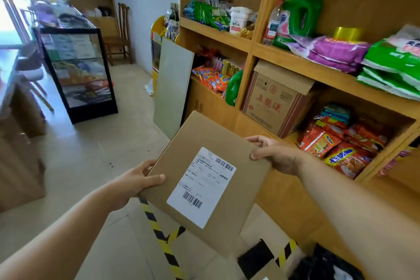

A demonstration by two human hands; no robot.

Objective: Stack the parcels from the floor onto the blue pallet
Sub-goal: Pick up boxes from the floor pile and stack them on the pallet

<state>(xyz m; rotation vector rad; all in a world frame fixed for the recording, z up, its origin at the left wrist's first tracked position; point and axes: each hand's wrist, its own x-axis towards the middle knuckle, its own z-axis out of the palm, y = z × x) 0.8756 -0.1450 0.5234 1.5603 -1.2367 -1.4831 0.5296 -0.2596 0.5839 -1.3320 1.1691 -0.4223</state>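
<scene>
While both hands hold it up off the floor, the parcel sits tilted in mid-air in front of the wooden shelves, its white shipping label facing up. Left hand: grip closed on the parcel's left edge, thumb lying across the top face, fingers tucked out of sight underneath. Right hand: grip closed on the right corner, thumb on top, fingers curled over the far edge. The blue pallet is out of frame.

Below the parcel, yellow-and-black striped tape runs across the tiled floor. A pale flat board leans against the shelves just behind the parcel. The shelves carry snack packets, green detergent jugs, a cardboard carton with red lettering and a roll of yellow tape. A glass display cabinet stands well to the left, a wooden chair beyond it by the wall.
</scene>
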